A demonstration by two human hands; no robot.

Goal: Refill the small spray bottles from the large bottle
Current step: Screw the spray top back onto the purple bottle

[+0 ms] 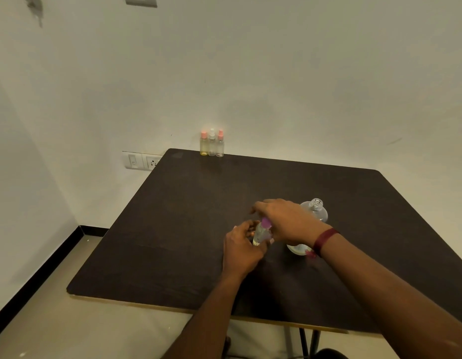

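My left hand [241, 246] grips a small clear spray bottle [259, 234] with a purple top [266, 223], held tilted over the dark table [173, 229]. My right hand [284, 218] reaches across and meets the purple top; its fingers there are partly hidden. Behind my right wrist stands the large clear bottle [315, 211], its neck uncapped and its lower part hidden by the wrist. Three small spray bottles [211, 143] stand in a row at the table's far edge against the wall, two with pink tops and one with a clear top.
A wall switch and socket [143, 160] sit just left of the table's far corner. The table's front edge runs close to my body, with metal legs [307, 343] below. A dark red band [324, 240] circles my right wrist.
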